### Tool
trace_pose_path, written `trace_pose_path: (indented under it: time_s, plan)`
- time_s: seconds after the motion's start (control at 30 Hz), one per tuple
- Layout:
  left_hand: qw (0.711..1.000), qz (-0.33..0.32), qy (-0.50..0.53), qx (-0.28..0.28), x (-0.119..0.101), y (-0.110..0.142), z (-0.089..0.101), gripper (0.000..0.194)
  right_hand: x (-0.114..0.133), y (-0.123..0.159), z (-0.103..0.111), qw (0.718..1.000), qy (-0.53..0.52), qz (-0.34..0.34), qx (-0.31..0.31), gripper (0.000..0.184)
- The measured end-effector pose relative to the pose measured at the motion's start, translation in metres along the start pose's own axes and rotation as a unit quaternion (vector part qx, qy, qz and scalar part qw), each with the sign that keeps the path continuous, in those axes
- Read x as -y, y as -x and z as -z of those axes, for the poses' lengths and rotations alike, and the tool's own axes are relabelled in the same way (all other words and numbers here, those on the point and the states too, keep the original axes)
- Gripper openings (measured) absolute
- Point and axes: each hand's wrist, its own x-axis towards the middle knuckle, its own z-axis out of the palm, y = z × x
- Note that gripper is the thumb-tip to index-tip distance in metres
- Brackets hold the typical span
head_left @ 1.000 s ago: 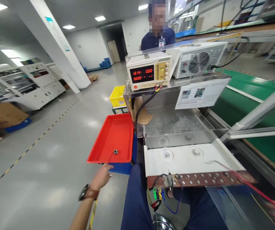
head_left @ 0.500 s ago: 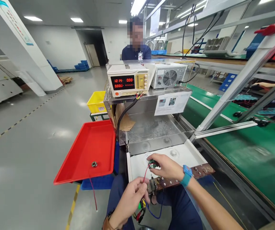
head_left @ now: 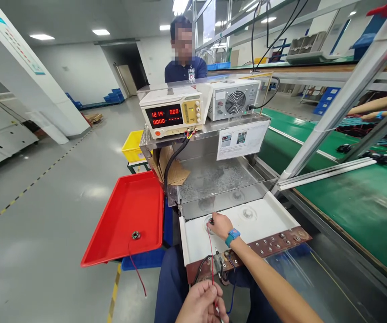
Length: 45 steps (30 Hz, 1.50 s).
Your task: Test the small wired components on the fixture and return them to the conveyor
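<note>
My right hand [head_left: 221, 225] is closed on a small round circuit board [head_left: 210, 220], held at the clear round fixture on the white work surface [head_left: 196, 244]. Fingers cover most of the board. A thin red wire [head_left: 211, 251] runs from it down to my left hand [head_left: 204, 301], which pinches the wire near the bottom of the view. A wire end sticks out below those fingers. Another round board [head_left: 135, 235] lies in the red tray [head_left: 122, 206], its red wire hanging over the edge.
A power supply [head_left: 171, 114] with red digits stands on the metal shelf, beside a grey unit with a fan [head_left: 235, 102]. A brown terminal strip [head_left: 267, 246] edges the work surface. A green conveyor [head_left: 341, 197] runs at right. A person [head_left: 186, 67] is behind the shelf.
My right hand has moved the board forward, down to the round fixture. My left hand has drawn back toward me along the red wire, which is now stretched longer between the hands.
</note>
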Motion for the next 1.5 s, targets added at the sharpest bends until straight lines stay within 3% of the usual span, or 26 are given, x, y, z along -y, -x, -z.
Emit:
trace_pose_path:
  time_s: [0.1,0.3,0.47,0.7,1.0,1.13,1.27,1.5]
  plan:
    - [1.0,-0.012,0.01,-0.01,-0.002,0.0,-0.008,0.056,-0.001,0.001,-0.006,1.0,0.005,-0.022,-0.001,0.038]
    - [0.995,-0.083,-0.012,-0.056,-0.036,-0.002,-0.035,0.048,-0.013,-0.002,-0.009,0.999,-0.012,0.001,0.038,0.054]
    - [0.989,-0.132,-0.023,-0.067,-0.061,-0.012,-0.039,0.044,-0.031,-0.003,-0.006,0.994,-0.051,0.078,0.052,0.036]
    - [0.984,-0.159,-0.03,-0.073,-0.084,-0.044,-0.047,0.04,-0.038,-0.001,-0.009,0.993,-0.073,0.085,0.046,0.027]
    - [0.98,-0.167,-0.064,-0.092,-0.079,-0.057,-0.045,0.044,-0.042,-0.001,-0.01,0.99,-0.092,0.096,0.033,0.025]
    - [0.961,-0.215,-0.072,-0.159,-0.072,-0.064,-0.037,0.048,-0.038,-0.002,-0.008,0.991,-0.099,0.085,0.03,0.037]
    - [0.934,-0.247,-0.115,-0.231,-0.067,-0.071,-0.032,0.049,-0.036,-0.005,-0.01,0.991,-0.085,0.1,0.017,0.026]
    - [0.92,-0.27,-0.193,-0.208,-0.057,-0.082,-0.03,0.04,-0.036,-0.009,-0.019,0.992,-0.093,0.081,0.013,0.029]
